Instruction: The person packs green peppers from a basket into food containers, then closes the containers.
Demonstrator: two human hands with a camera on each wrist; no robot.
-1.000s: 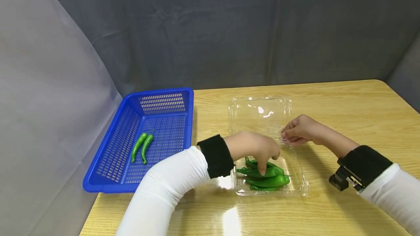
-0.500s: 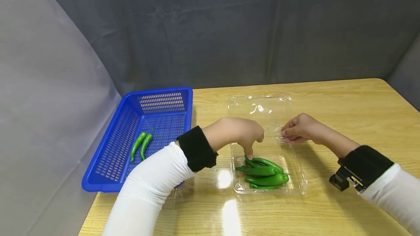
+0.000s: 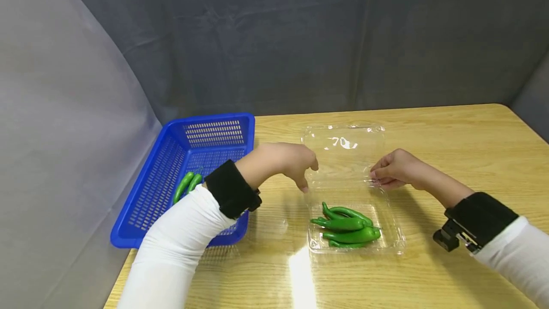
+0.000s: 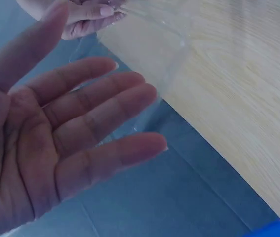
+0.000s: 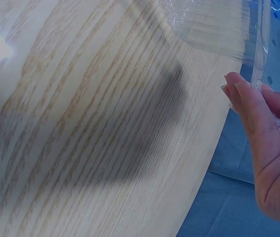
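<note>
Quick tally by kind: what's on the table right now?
Green chili peppers in the clear clamshell box: 4
Green chili peppers in the blue basket: 2
Clear clamshell box: 1
Blue basket: 1
Total: 8

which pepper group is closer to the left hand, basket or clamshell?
By the head view, the peppers in the clear clamshell tray: they lie just below the left hand. The pair in the blue basket lies farther, beside the forearm.
</note>
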